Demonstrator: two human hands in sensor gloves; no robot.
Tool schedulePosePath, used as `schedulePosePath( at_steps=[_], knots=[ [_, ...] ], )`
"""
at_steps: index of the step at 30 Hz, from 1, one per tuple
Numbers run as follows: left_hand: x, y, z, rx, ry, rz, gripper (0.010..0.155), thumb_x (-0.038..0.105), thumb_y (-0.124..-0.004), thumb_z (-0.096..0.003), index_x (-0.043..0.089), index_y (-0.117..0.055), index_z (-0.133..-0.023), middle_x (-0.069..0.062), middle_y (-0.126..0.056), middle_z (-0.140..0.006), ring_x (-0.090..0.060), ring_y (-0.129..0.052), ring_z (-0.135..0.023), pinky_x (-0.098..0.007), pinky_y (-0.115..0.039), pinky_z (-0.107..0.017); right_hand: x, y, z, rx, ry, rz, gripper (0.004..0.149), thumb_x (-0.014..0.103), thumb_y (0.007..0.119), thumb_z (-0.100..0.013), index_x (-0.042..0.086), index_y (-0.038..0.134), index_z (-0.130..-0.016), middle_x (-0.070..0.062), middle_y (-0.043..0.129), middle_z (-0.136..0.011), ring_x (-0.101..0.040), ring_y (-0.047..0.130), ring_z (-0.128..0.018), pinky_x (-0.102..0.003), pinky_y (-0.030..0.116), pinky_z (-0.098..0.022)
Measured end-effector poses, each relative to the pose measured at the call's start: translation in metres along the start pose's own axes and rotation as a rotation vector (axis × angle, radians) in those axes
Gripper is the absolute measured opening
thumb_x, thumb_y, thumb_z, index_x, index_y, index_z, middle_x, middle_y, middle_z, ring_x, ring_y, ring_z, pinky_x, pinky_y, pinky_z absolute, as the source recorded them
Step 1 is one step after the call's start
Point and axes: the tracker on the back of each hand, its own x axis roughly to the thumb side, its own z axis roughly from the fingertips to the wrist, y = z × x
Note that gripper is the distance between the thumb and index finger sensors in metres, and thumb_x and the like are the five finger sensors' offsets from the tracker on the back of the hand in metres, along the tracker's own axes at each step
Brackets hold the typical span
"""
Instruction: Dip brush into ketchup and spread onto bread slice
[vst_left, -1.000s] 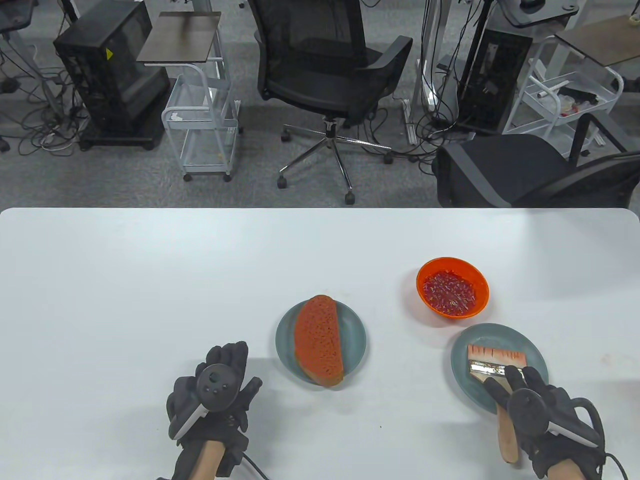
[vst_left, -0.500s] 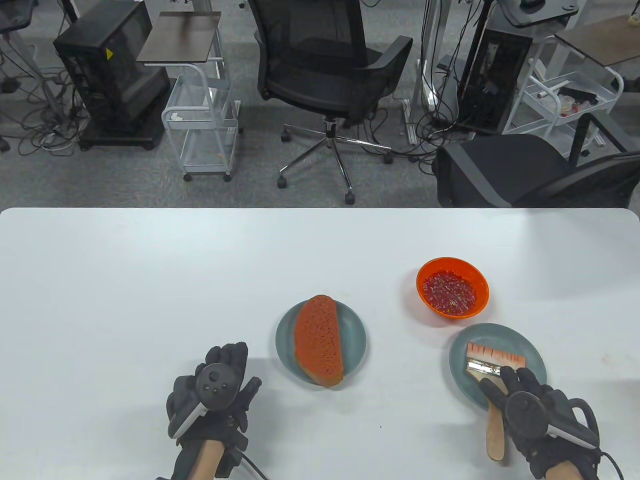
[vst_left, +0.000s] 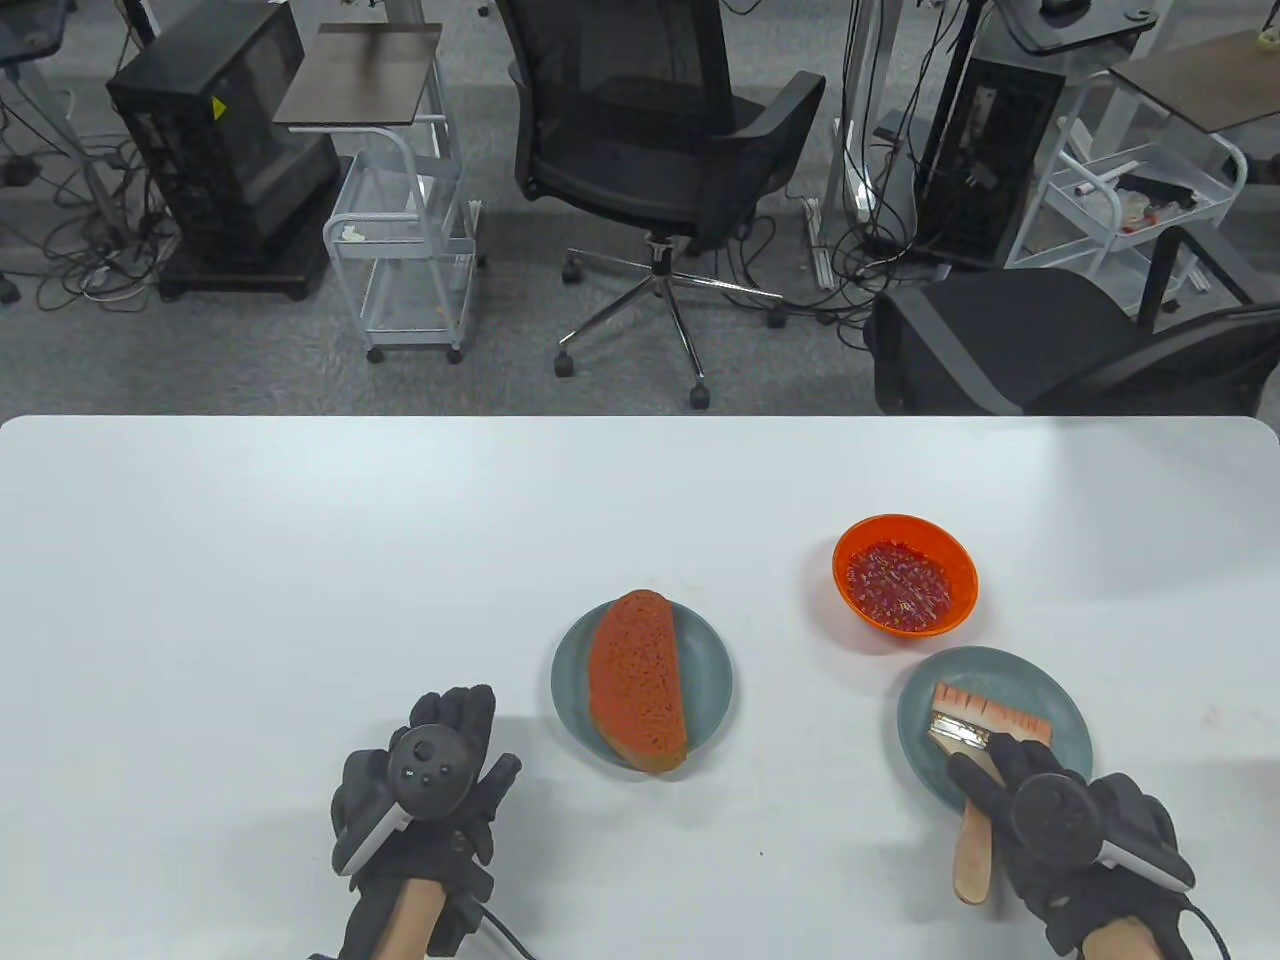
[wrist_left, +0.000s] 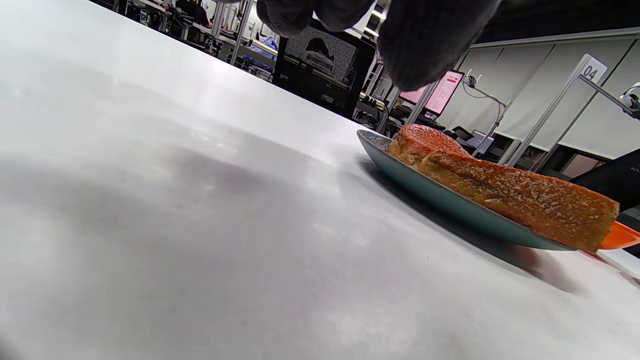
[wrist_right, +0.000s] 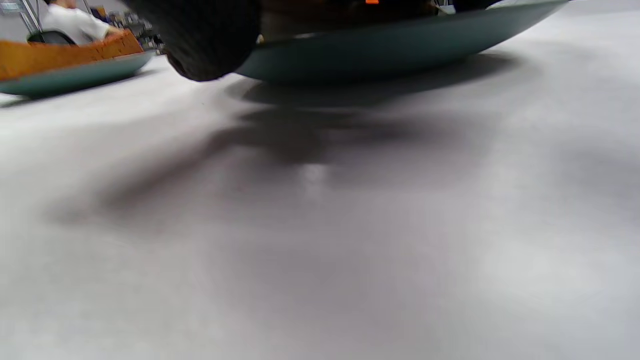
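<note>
On the table (vst_left: 300, 560), the right hand (vst_left: 1070, 830) has its fingers (vst_left: 985, 775) wrapped around the brush (vst_left: 985, 735) where handle meets ferrule; the bristles rest on the right plate (vst_left: 1070, 715) and the wooden handle juts over the near rim. Just beyond that plate sits the orange bowl (vst_left: 905, 572) of ketchup (vst_left: 898, 582). Left of both, the bread (vst_left: 636, 692) lies on the left plate (vst_left: 710, 680), its top already reddish. Near that plate's left side, the left hand (vst_left: 425, 790) lies palm down, fingers (vst_left: 455, 705) loose and holding nothing.
</note>
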Motion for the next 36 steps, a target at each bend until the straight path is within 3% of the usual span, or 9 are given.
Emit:
schedulePosePath(
  at_steps=[3, 12, 16, 20, 25, 28, 32, 36],
  knots=[
    [0.000, 0.000, 0.000, -0.006, -0.002, -0.001, 0.069, 0.043, -0.070, -0.0633, 0.016, -0.035, -0.116, -0.016, -0.034, -0.119, -0.046, -0.026, -0.109, -0.060, -0.027, -0.070, 0.001, -0.009, 0.000, -0.065, -0.006, -0.072, 0.062, 0.034, 0.068, -0.055, 0.035, 0.040, -0.110, -0.021, 0.023, -0.113, -0.054, 0.031, -0.103, -0.069, 0.034, -0.067],
    [0.000, 0.000, -0.001, -0.013, -0.001, 0.022, 0.068, 0.043, -0.069, -0.0636, 0.016, -0.035, -0.116, -0.016, -0.034, -0.119, -0.046, -0.026, -0.109, -0.060, -0.027, -0.070, -0.003, -0.057, -0.010, -0.445, 0.017, -0.311, 0.049, 0.031, 0.072, -0.056, 0.025, 0.065, -0.104, -0.021, 0.045, -0.112, -0.053, 0.054, -0.100, -0.069, 0.050, -0.066],
    [-0.001, 0.000, -0.001, -0.018, -0.005, 0.031, 0.068, 0.043, -0.069, -0.0636, 0.015, -0.036, -0.116, -0.016, -0.035, -0.119, -0.046, -0.026, -0.109, -0.060, -0.027, -0.070, 0.003, -0.089, -0.019, -0.561, 0.025, -0.381, 0.046, 0.031, 0.075, -0.056, 0.021, 0.072, -0.101, -0.020, 0.057, -0.105, -0.045, 0.069, -0.083, -0.058, 0.062, -0.062],
    [-0.001, -0.001, -0.002, -0.027, -0.012, 0.036, 0.068, 0.043, -0.069, -0.0636, 0.016, -0.036, -0.116, -0.016, -0.035, -0.119, -0.046, -0.026, -0.109, -0.059, -0.027, -0.070, 0.019, -0.134, -0.029, -0.691, 0.065, -0.349, 0.046, 0.031, 0.078, -0.056, 0.020, 0.075, -0.100, -0.019, 0.073, -0.092, -0.039, 0.082, -0.064, -0.048, 0.074, -0.047],
    [-0.001, -0.002, -0.004, -0.031, -0.011, 0.031, 0.068, 0.043, -0.069, -0.0636, 0.016, -0.035, -0.116, -0.015, -0.035, -0.119, -0.045, -0.025, -0.109, -0.059, -0.025, -0.070, 0.028, -0.166, -0.051, -0.802, 0.160, -0.375, 0.047, 0.031, 0.084, -0.054, 0.013, 0.079, -0.097, -0.020, 0.085, -0.083, -0.035, 0.094, -0.052, -0.039, 0.086, -0.034],
    [0.000, -0.002, -0.005, -0.026, 0.002, 0.022, 0.070, 0.044, -0.070, -0.0633, 0.016, -0.034, -0.116, -0.015, -0.034, -0.120, -0.044, -0.021, -0.109, -0.059, -0.022, -0.070, 0.027, -0.170, -0.072, -0.821, 0.247, -0.421, 0.047, 0.030, 0.087, -0.053, 0.009, 0.081, -0.095, -0.022, 0.089, -0.079, -0.035, 0.100, -0.049, -0.036, 0.092, -0.030],
    [0.002, -0.002, -0.007, -0.021, -0.004, 0.012, 0.070, 0.045, -0.070, -0.0633, 0.016, -0.034, -0.116, -0.014, -0.034, -0.120, -0.043, -0.021, -0.109, -0.059, -0.022, -0.069, 0.024, -0.164, -0.100, -0.822, 0.326, -0.484, 0.050, 0.026, 0.086, -0.054, 0.000, 0.078, -0.096, -0.029, 0.089, -0.078, -0.039, 0.103, -0.051, -0.041, 0.095, -0.033],
    [0.004, -0.004, -0.008, -0.030, -0.016, 0.001, 0.071, 0.045, -0.070, -0.0633, 0.016, -0.033, -0.116, -0.014, -0.033, -0.120, -0.043, -0.021, -0.109, -0.059, -0.022, -0.070, 0.021, -0.155, -0.121, -0.857, 0.405, -0.439, 0.049, 0.027, 0.088, -0.052, 0.000, 0.082, -0.092, -0.027, 0.093, -0.073, -0.036, 0.107, -0.048, -0.038, 0.098, -0.030]
  ],
)
